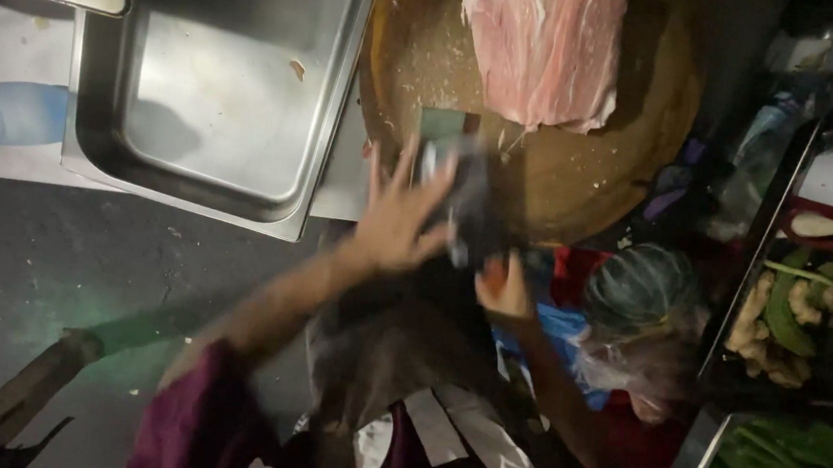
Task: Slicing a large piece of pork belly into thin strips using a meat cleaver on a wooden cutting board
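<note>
Left hand (400,213), fingers spread, and right hand (504,290), gripping, handle a blurred dark cloth (473,214); it could brush the raw meat (544,44).

A dark, blurred cloth (473,214) is hanging crumpled between both hands, lying against the round wooden chopping board's (581,188) near edge

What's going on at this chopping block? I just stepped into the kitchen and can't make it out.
A person stands over a round wooden chopping board bearing a big slab of raw meat. The left hand, fingers spread, touches a dark, blurred object at the board's near edge; the right hand grips it from below. A nearly empty steel tray sits beside the board.
</note>
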